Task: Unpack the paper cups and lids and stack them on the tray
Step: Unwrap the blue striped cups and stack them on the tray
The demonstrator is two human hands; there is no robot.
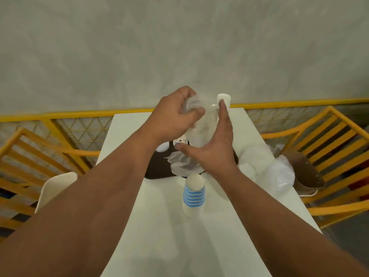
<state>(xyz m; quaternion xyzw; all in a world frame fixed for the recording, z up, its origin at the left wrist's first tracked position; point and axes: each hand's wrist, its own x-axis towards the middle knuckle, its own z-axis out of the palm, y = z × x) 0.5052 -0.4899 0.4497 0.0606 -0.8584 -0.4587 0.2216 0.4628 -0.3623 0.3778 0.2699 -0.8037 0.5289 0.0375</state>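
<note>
I hold a clear plastic sleeve of white cups (201, 126) up above the dark brown tray (157, 166). My left hand (175, 114) is clenched on the bunched upper end of the plastic. Along the sleeve's right side lies my right hand (215, 144), fingers stretched out and thumb under it. The white end of the cup stack (223, 98) pokes out past my right fingertips. An upside-down stack of blue-striped paper cups (194, 191) stands on the white table (151, 226) just in front of the tray. Crumpled plastic (183, 162) lies on the tray, which my hands partly hide.
More clear bags with white lids (269, 168) lie on the table's right side, beside a brown paper bag (305, 170). Yellow wooden chairs (331, 140) stand left and right, and a white chair (56, 188) sits close at the left. A yellow railing (79, 114) runs behind the table.
</note>
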